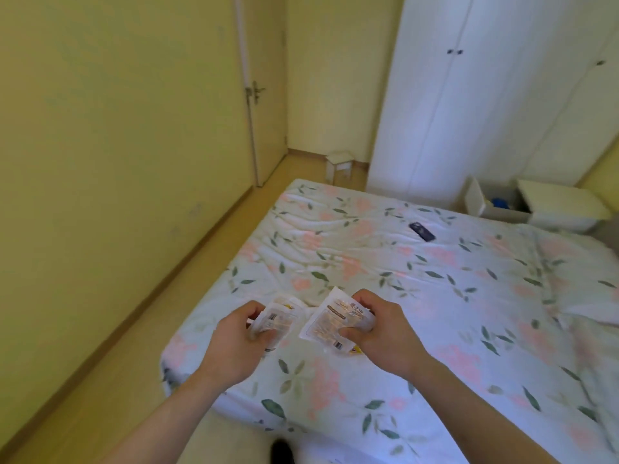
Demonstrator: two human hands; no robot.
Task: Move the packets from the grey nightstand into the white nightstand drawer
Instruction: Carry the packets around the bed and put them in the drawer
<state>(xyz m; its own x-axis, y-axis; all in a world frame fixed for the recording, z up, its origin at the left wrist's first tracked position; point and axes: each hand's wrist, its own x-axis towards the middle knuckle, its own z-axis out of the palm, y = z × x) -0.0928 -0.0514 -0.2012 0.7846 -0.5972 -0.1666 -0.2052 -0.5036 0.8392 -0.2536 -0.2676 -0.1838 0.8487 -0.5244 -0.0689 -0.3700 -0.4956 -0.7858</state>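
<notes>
Illumination is bright, even and yellow-tinted. Motion blur softens the whole frame. Wide-angle distortion bends the wardrobe (469, 95) beyond the bed (385, 262).

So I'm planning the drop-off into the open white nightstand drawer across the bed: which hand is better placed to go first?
Probably the right hand. It grips a packet and is on the side nearer the open drawer at far right. The left hand, also holding packets, is farther away.

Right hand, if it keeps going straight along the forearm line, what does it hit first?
Probably nothing soon: the right hand, gripping a white printed plastic packet, points up-left over the floral-sheeted bed. The line looks free above the sheet; depth is unclear.
</notes>
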